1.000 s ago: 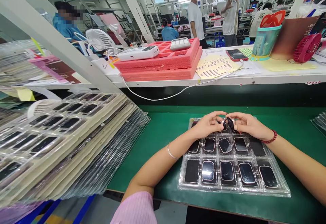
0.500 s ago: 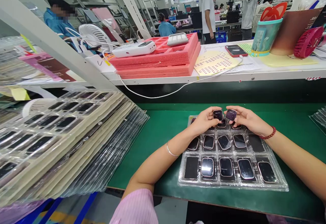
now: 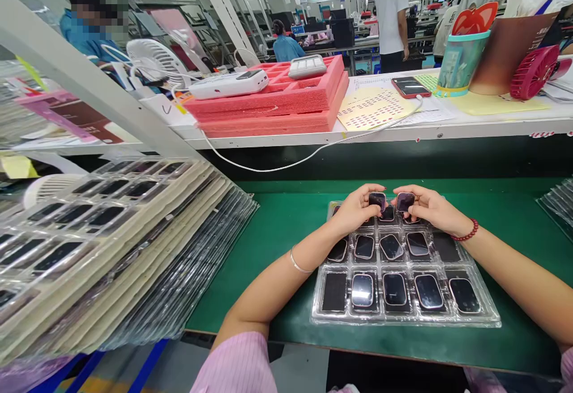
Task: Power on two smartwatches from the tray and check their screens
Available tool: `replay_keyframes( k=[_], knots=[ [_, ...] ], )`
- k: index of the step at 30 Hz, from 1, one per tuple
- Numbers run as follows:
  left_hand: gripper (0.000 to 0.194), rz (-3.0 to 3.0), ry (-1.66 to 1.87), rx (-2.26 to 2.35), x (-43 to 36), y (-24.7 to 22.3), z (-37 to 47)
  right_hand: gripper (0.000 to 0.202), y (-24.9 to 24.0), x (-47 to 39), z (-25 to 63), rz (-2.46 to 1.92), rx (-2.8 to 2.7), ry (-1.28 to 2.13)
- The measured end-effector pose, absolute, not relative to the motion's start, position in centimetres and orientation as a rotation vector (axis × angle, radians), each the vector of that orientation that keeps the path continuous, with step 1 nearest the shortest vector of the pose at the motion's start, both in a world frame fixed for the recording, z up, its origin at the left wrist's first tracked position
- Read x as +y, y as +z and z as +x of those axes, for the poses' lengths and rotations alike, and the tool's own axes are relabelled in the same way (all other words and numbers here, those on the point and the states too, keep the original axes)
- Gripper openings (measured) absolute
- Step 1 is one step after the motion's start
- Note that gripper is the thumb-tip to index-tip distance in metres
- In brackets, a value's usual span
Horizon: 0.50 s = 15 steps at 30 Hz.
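Between the thumb and fingers of my left hand is a small square smartwatch screen, dark with a pale rim. My right hand pinches a similar smartwatch screen, raised beside the first with a narrow gap between them. Both hands are over the far row of a clear plastic tray, partly covering it. In the tray's pockets lie several more dark screens, such as a screen in the near row. A near-left pocket and one at the right of the middle row show only dark lining.
Tall stacked trays of screens lean at the left of the green bench. A white shelf crosses behind, bearing red foam, a phone, a teal cup and a pink fan. A white cable droops below its edge.
The view has shifted slightly. Both screens stay pinched; the left one is turned a little and its thumb now lies lower across its edge. A person in the background has moved.
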<state>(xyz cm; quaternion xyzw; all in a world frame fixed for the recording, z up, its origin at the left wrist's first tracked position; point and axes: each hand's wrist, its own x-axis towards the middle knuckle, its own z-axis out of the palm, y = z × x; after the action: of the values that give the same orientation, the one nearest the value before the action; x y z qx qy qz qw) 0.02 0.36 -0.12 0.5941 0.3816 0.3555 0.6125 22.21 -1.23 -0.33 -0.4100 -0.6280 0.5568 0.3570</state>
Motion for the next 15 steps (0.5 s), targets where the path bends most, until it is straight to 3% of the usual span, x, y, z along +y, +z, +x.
replay_keyframes(
  k=[4, 7, 15],
  knots=[
    [0.034, 1.405, 0.834, 0.892, 0.4, -0.1, -0.3, 0.025, -0.4, -1.3, 22.4, -1.058, -1.637, 1.366],
    [0.025, 1.499, 0.834, 0.929, -1.1, 0.6, -1.8, 0.013, -0.2, -2.5, 23.5, -1.153, -1.758, 1.123],
    [0.015, 2.196, 0.391, 1.270, -10.1, 2.8, -7.8, 0.010, 0.2, -8.2, 27.4, -1.437, -2.204, 0.321]
  ],
)
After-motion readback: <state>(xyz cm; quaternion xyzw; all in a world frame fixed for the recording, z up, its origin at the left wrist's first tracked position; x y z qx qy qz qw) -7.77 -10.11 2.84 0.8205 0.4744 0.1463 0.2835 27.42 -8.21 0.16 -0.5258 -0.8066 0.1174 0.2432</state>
